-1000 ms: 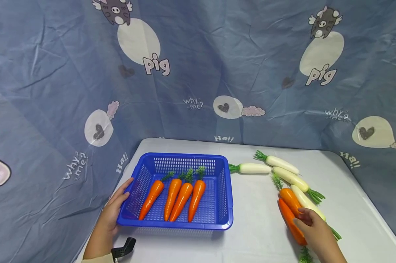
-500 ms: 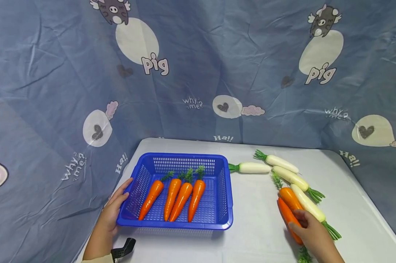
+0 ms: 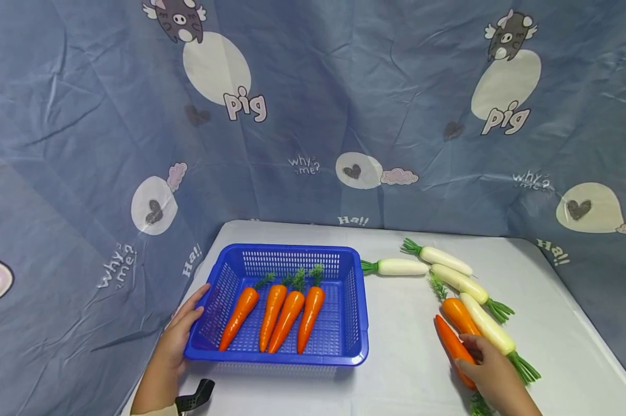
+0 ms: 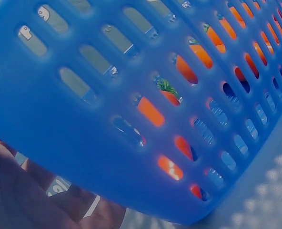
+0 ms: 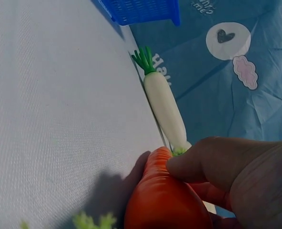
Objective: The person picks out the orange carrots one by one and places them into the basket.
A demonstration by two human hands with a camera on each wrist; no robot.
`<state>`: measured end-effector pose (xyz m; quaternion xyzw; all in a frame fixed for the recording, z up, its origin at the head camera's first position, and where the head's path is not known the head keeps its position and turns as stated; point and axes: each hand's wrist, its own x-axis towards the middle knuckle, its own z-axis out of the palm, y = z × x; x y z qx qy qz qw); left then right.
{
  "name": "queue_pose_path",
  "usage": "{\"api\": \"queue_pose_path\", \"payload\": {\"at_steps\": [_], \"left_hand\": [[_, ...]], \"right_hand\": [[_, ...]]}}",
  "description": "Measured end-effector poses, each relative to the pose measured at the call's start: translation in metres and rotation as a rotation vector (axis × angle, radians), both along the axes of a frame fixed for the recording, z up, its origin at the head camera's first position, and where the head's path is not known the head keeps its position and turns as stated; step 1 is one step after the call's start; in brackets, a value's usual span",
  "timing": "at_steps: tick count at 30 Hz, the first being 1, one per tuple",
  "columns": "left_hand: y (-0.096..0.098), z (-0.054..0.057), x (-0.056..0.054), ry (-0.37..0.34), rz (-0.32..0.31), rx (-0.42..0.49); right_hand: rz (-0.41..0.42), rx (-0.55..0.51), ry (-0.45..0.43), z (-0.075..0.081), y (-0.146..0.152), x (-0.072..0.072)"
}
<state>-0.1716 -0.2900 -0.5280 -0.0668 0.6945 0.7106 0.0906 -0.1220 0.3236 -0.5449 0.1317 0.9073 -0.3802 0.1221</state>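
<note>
My right hand [image 3: 492, 370] pinches an orange carrot [image 3: 453, 346] between thumb and fingers. In the right wrist view the thumb presses on the upper side of this carrot [image 5: 165, 200], whose leafy top shows blurred at the bottom. A second carrot [image 3: 458, 315] lies just beside it, partly hidden by the hand. At the left, my left hand [image 3: 177, 341] rests with fairly straight fingers against the outer left side of a blue plastic basket [image 3: 276, 357]. The left wrist view has the fingers [image 4: 74, 200] along the basket's slotted wall [image 4: 84, 143]. Several carrots [image 3: 287, 320] lie in the basket.
A white radish [image 3: 487, 323] lies right of the carrots. Further radishes lie behind: one yellowish [image 3: 458, 282], one at the back [image 3: 445, 260], one beside the basket [image 3: 402, 266]. A blue printed cloth [image 3: 313, 115] surrounds the white table [image 3: 396, 370]. A black strap piece [image 3: 196, 396] sits at the left wrist.
My right hand has moved slightly left and closed on the nearer carrot, which has shifted a little left, away from the carrot beside it. My left hand and the basket have stayed put.
</note>
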Motion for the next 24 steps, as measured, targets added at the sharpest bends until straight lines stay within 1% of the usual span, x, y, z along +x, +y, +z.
{"api": "queue_pose_path", "payload": {"at_steps": [4,9,16,19,24], "left_hand": [[0.000,-0.001,0.000,-0.004,-0.003,0.016],[-0.001,-0.001,0.000,-0.013,-0.003,0.040],[-0.001,0.000,0.000,-0.016,-0.002,0.041],[0.000,0.000,0.000,-0.011,-0.003,0.036],[0.000,-0.001,0.000,-0.003,-0.003,0.031]], "right_hand": [[0.000,0.003,0.006,-0.001,-0.001,0.000],[-0.013,0.031,-0.010,-0.001,-0.002,-0.001],[-0.029,0.054,-0.026,0.000,-0.006,-0.001],[-0.025,0.052,-0.022,0.001,-0.009,-0.001],[-0.001,0.059,0.011,0.001,-0.013,-0.002]]}}
